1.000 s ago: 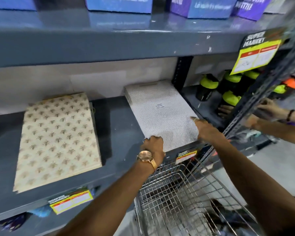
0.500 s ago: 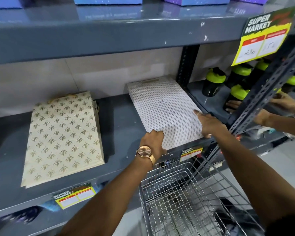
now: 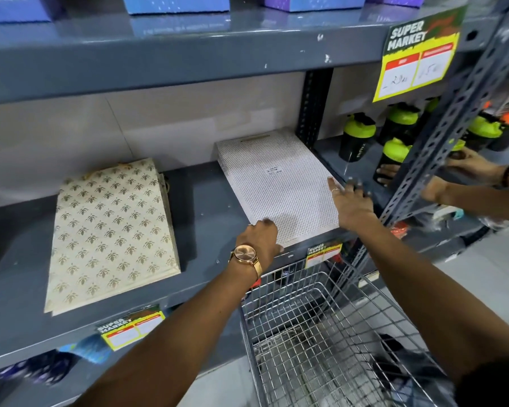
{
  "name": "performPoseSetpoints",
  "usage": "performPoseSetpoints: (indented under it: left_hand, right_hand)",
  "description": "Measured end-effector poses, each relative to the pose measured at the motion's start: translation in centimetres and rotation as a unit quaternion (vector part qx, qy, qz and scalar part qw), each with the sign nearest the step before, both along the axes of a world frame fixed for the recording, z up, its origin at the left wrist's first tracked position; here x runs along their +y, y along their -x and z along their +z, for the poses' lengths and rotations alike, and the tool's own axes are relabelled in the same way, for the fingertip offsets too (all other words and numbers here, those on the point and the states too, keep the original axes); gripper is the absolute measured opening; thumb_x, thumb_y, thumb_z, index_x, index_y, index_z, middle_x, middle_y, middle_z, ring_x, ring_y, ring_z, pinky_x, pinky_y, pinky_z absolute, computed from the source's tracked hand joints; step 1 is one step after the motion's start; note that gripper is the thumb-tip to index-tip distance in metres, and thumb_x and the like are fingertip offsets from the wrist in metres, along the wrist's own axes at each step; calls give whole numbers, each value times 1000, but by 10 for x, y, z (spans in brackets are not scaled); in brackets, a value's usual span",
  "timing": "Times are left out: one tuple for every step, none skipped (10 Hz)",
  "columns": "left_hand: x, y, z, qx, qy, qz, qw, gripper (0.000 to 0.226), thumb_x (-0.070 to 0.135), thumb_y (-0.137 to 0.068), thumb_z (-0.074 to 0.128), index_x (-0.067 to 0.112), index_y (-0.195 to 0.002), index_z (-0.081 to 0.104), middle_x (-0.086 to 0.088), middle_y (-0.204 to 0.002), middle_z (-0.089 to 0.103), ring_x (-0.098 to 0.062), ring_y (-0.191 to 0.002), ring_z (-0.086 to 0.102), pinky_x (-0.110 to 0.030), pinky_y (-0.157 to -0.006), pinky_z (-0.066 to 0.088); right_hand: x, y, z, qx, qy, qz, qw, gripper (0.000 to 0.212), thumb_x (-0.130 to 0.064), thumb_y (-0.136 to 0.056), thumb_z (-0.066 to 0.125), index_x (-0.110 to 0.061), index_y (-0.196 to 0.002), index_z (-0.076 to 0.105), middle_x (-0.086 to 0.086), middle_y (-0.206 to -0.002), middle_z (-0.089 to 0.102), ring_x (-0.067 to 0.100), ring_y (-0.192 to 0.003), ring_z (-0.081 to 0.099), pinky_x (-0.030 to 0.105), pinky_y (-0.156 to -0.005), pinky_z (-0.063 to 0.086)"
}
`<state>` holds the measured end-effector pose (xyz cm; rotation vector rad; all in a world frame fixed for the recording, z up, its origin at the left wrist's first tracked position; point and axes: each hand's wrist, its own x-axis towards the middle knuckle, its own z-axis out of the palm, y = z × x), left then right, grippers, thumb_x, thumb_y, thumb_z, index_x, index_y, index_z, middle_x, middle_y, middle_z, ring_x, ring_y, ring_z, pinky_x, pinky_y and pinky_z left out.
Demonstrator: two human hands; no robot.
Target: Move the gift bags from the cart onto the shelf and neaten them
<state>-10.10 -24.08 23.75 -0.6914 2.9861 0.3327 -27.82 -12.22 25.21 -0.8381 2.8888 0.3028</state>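
Hands first: the left hand [image 3: 260,240], a rose-gold watch [image 3: 244,254] on its wrist, is curled loosely against the near left corner of the white dotted gift bag stack [image 3: 276,189], knuckles on the paper; whether the fingers actually pinch the edge I cannot tell. The right hand [image 3: 351,201] lies open and flat, fingers spread, along the stack's right edge, a ring on one finger, grasping nothing.

That white stack lies flat on the grey metal shelf [image 3: 206,201], its far end near the back wall and its near edge at the shelf's front lip. Well to its left on the same shelf lies a second flat stack, cream gift bags printed with gold bees [image 3: 109,233], apart from both hands.

Below the arms stands the wire shopping cart [image 3: 321,333], pushed up against the shelf front. Yellow supermarket price tags [image 3: 323,254] hang on the shelf edge. In the bay to the right stand black shaker bottles with lime-green lids [image 3: 357,136], and another person's hands [image 3: 467,163] reach among them.
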Motion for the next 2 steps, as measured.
performPoseSetpoints:
  left_hand:
    - [2, -20, -5, 32, 42, 34, 998, 70, 50, -94, 40, 2, -143, 26, -20, -124, 61, -39, -122, 49, -47, -84, 52]
    - [-6, -48, -7, 112, 112, 22, 987, 71, 54, -95, 30, 7, -148, 20, -18, -133, 55, -36, -123, 49, -47, -87, 50]
  right_hand:
    - [-4, -29, 0, 34, 51, 16, 998, 98, 9, -85, 56, -19, -153, -9, 17, -162, -4, 35, -150, -1, 51, -122, 13]
    - [-11, -70, 3, 22, 125, 45, 991, 101, 4, -82, 65, -13, -153, -5, 15, -162, -1, 32, -150, -1, 47, -124, 12]
